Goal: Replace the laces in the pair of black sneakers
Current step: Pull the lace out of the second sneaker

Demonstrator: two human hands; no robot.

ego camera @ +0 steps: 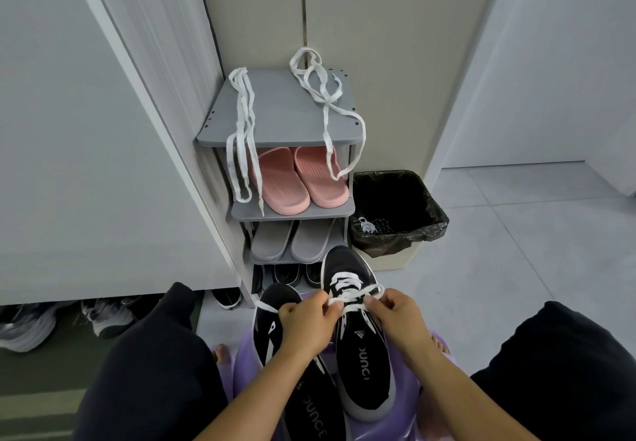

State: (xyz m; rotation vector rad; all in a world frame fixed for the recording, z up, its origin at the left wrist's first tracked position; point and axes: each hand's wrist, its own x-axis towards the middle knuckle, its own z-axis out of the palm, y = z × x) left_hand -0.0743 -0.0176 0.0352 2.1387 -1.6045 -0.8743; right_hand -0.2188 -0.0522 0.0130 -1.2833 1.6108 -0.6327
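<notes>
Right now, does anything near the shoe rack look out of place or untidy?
Yes. A folded lace and a tangled lace lie loose on the rack top and dangle over its front edge, past the pink slippers. Nothing looks spilled or damaged.

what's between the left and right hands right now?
A short stretch of white lace, pinched by the left hand and the right hand, crossing the laced sneaker. Shown in the head view.
</notes>
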